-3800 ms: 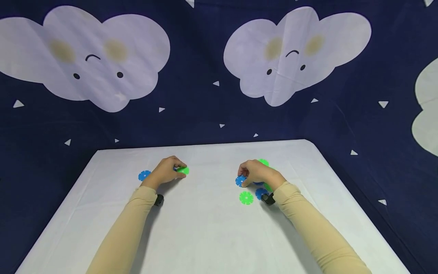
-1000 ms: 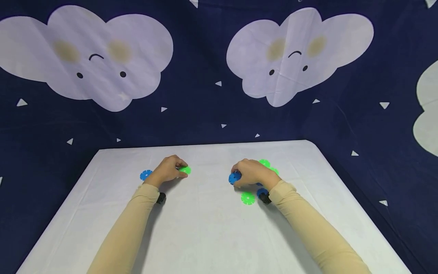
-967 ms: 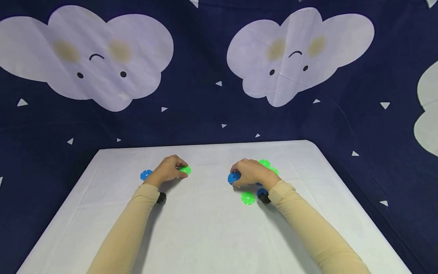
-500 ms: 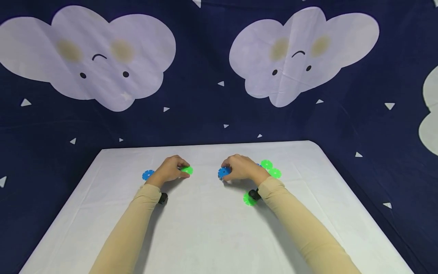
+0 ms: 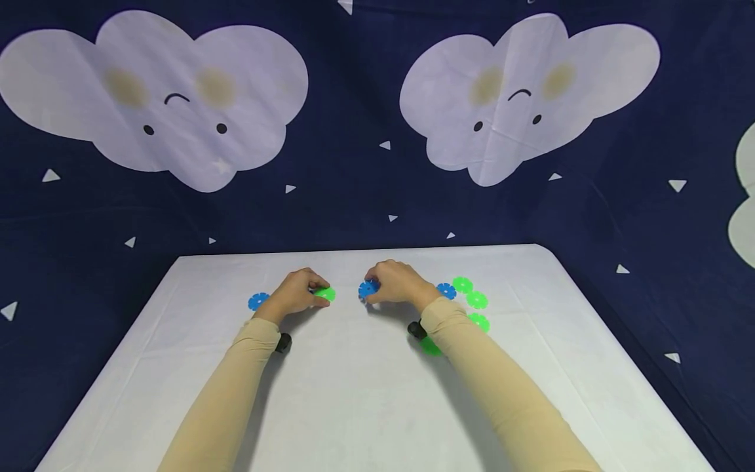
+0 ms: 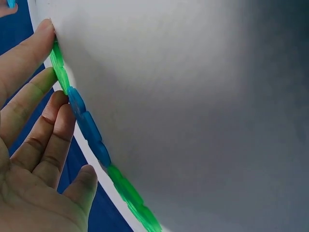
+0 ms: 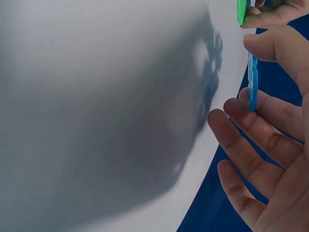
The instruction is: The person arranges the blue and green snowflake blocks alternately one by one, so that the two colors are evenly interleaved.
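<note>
My left hand [image 5: 295, 292] pinches the edge of a green notched disc [image 5: 326, 294] low over the table. In the left wrist view this green disc is the end of a row, with a blue notched disc [image 6: 89, 126] and another green disc [image 6: 130, 193] lined up edge to edge behind it. Between the thumb and fingers of my right hand [image 5: 398, 282] is a single blue notched disc [image 5: 368, 289], held above the table with its shadow below. The two hands face each other, with a short gap between their discs.
A blue disc [image 5: 258, 301] lies left of my left wrist. Behind my right forearm are another blue disc [image 5: 446, 291] and several green discs [image 5: 476, 300]; the forearm partly covers some. The white tabletop [image 5: 342, 393] ends at a dark cloud-print cloth [image 5: 342, 196].
My right hand has picked up the blue disc from the right-hand group and carried it left, toward my left hand. The left hand has stayed in place, still holding the green disc.
</note>
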